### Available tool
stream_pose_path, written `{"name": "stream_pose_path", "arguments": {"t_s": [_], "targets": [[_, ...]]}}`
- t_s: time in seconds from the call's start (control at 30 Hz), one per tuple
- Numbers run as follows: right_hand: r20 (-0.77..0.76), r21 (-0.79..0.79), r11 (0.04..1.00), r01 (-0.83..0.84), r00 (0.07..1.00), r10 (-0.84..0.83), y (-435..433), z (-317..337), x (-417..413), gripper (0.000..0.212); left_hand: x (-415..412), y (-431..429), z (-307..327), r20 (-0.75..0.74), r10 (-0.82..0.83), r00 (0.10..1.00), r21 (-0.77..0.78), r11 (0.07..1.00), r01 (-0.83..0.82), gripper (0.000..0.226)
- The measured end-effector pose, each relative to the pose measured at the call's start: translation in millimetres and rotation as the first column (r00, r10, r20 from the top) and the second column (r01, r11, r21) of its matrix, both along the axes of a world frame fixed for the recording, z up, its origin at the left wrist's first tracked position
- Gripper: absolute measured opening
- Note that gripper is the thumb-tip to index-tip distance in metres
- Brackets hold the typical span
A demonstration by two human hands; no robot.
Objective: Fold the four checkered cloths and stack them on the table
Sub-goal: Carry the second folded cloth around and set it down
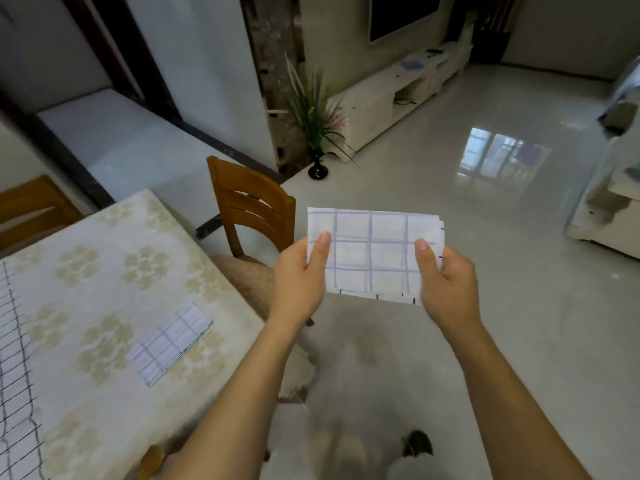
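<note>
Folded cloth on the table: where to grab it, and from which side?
The folded cloth lies flat on the table, so nothing can be wrapped. Probably best is its long right edge, which shows stacked layers and sits nearest the table's open side. Come in low from the right, fingers under, thumb on top, pinching all layers.
</note>
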State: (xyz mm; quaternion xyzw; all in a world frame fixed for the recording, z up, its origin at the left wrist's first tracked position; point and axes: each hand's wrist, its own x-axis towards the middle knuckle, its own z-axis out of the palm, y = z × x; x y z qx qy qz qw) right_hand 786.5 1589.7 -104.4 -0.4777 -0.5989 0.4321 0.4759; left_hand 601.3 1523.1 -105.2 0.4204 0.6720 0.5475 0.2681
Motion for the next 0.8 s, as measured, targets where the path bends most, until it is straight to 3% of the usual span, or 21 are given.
{"name": "stream_pose_path", "arguments": {"t_s": [0.13, 0.3, 0.53, 0.8], "targets": [[0.008, 0.016, 0.996, -0.086, 0.996, 0.086, 85.2, 21.4, 11.3, 0.031, 19.7, 65.6, 16.3, -0.054, 0.096, 0.994, 0.029, 0.995, -0.094, 0.032], [0.04, 0.042, 0.973, -0.226, 0.974, 0.224, 163.1, 29.3, -7.0, 0.032, 13.9, 120.4, 14.1, 0.039, 0.205, 0.978, 0.058, 0.977, -0.207, 0.025], [0.1, -0.007, 0.931, -0.365, 0.926, 0.364, 246.6, -4.4, -79.0, 0.031, -44.5, 183.7, -18.9, 0.09, 0.351, 0.932, 0.041, 0.934, -0.356, 0.026], [0.162, 0.077, 0.904, -0.42, 0.9, 0.405, 379.0, 36.6, -192.3, 0.025, -145.7, 305.4, 0.1, 0.067, 0.44, 0.896, 0.142, 0.884, -0.445, 0.035]]}}
